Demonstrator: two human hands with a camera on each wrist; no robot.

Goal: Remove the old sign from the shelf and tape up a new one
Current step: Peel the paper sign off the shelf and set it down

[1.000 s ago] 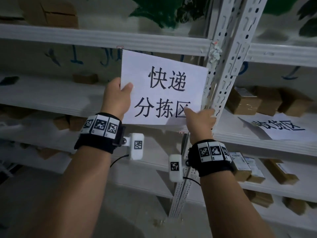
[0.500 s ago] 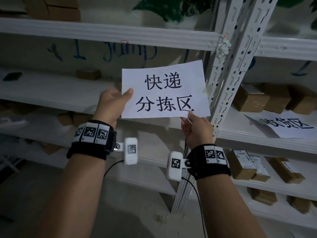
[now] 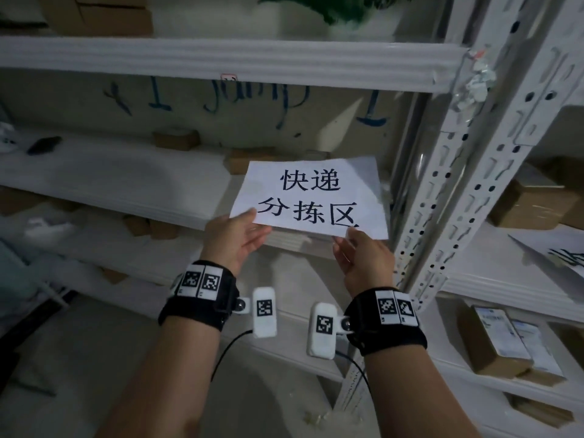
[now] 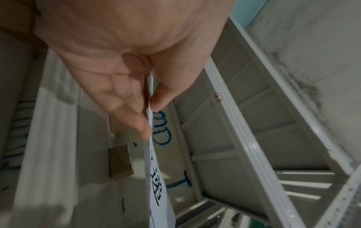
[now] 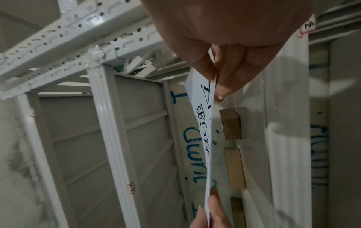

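A white paper sign [image 3: 311, 197] with black Chinese characters is held free in front of the white metal shelf [image 3: 221, 63], below its upper rail. My left hand [image 3: 238, 237] pinches its lower left corner between thumb and fingers; the left wrist view shows the sign's edge [image 4: 151, 154] running out from that pinch. My right hand [image 3: 354, 248] pinches the lower right corner, and the sign [image 5: 205, 123] bends away below the thumb in the right wrist view. Another printed sign [image 3: 565, 254] lies flat on the shelf board at the right.
A perforated white upright [image 3: 467, 172] stands just right of the held sign, with crumpled tape scraps [image 3: 477, 80] stuck near its top. Brown cardboard boxes [image 3: 524, 200] sit on the shelves at right and behind the sign. A dark flat object [image 3: 44, 144] lies on the left shelf.
The sign has come down off the upper rail, lower and to the right. My left hand slid from its left edge to the bottom left corner; my right hand kept the lower right corner.
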